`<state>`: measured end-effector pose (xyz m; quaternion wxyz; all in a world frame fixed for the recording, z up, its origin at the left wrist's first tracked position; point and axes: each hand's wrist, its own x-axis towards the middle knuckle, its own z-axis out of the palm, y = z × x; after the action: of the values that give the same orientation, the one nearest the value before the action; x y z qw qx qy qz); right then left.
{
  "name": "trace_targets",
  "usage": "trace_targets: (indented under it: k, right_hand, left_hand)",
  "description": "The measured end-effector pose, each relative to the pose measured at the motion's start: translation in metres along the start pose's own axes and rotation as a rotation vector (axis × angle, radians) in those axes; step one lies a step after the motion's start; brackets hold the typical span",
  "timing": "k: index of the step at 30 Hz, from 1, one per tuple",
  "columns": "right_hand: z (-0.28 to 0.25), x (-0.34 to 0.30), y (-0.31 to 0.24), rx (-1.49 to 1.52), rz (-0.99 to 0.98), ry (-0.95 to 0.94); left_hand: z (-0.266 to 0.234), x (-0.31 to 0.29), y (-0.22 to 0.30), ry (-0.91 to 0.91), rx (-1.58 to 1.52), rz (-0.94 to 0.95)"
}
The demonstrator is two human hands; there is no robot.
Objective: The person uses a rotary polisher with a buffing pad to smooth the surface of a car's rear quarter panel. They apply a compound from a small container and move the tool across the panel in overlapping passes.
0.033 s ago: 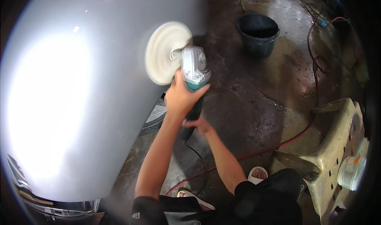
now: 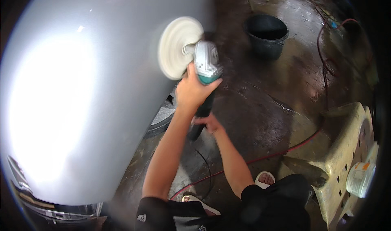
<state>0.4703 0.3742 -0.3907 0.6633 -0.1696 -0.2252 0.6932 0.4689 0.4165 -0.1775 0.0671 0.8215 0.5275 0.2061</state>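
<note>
A polisher (image 2: 208,59) with a silver head and a teal-and-black body is held in both hands. Its round white pad (image 2: 173,47) lies against the grey car panel (image 2: 122,108), near the panel's right edge, and looks smeared as if spinning. My left hand (image 2: 193,89) is wrapped round the body just behind the silver head. Lower down, my right hand (image 2: 210,123) is closed on the dark rear handle, its fingers partly hidden and slightly blurred. A black cord (image 2: 209,165) hangs below the handle.
A black bucket (image 2: 266,41) stands on the wet dark floor (image 2: 252,96) at the far right. A worn yellowish plastic chair (image 2: 332,157) is at my right, with a white tub (image 2: 360,179) by it. A red hose (image 2: 266,156) crosses the floor. Below the panel shows a wheel (image 2: 162,124).
The polisher and both hands have shifted a little to the right and away from me, the pad staying at the panel. My grip looks the same.
</note>
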Motion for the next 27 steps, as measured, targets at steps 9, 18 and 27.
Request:
trace_targets:
  k: [9,18,27]
  right_hand:
    - [0.001,0.002,-0.039,0.037,0.094,0.045]
    - [0.054,-0.055,0.093,-0.486,-0.091,-0.121]
    - [0.204,-0.053,0.025,-1.216,-0.114,-0.709]
  left_hand:
    - [0.027,0.037,0.018,-0.102,0.156,-0.024]
    - [-0.086,-0.141,-0.070,0.179,-0.057,-0.182]
    - [-0.130,-0.325,-0.250,1.132,-0.356,-0.206]
